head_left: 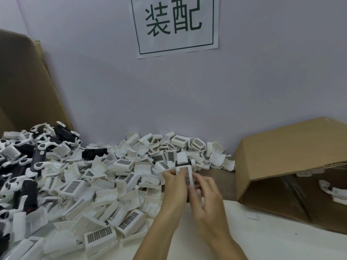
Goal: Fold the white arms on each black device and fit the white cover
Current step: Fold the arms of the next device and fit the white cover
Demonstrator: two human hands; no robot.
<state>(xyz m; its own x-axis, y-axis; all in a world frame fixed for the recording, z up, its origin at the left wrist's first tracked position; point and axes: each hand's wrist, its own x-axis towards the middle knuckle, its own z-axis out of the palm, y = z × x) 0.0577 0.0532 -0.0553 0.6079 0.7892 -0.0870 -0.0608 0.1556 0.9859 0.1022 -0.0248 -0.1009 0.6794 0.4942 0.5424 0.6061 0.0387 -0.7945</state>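
Both hands hold one black device with a white cover [185, 172] above the table, a little right of the pile. My left hand [173, 186] grips its left side with curled fingers. My right hand [203, 192] grips its right side and is blurred. The cover's dark grille faces up, and the device's black end [183, 163] shows at its far edge. A big heap of white covers [105, 184] spreads over the table's left and middle. Black devices with white arms [35, 158] lie piled at the far left.
An open cardboard box [281, 158] lies on its side at the right, with a few white parts [336, 192] inside. A tall cardboard sheet [24, 81] leans at the left. A paper sign [175, 25] hangs on the wall behind. The white tabletop [272, 239] shows in front.
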